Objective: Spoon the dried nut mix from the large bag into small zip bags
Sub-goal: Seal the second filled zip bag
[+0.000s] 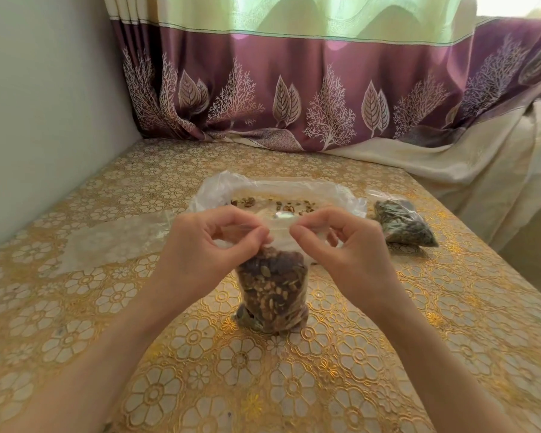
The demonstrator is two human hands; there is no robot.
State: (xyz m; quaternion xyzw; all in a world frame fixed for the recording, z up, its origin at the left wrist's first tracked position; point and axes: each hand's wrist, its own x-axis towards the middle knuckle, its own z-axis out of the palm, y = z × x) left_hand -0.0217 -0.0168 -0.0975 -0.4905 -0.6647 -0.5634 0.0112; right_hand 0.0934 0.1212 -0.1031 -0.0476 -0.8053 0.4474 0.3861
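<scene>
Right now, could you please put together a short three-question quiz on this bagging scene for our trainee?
1. True or false: the filled small zip bag stands upright on the table.
2. Which hands pinch its top strip? A) left only B) right only C) both
3. Fill in: a second filled bag lies to the ____ of the large bag.

Key
1. True.
2. C: the left hand and the right hand each pinch the strip.
3. Right. The large bag holds only a few scattered nuts.
</scene>
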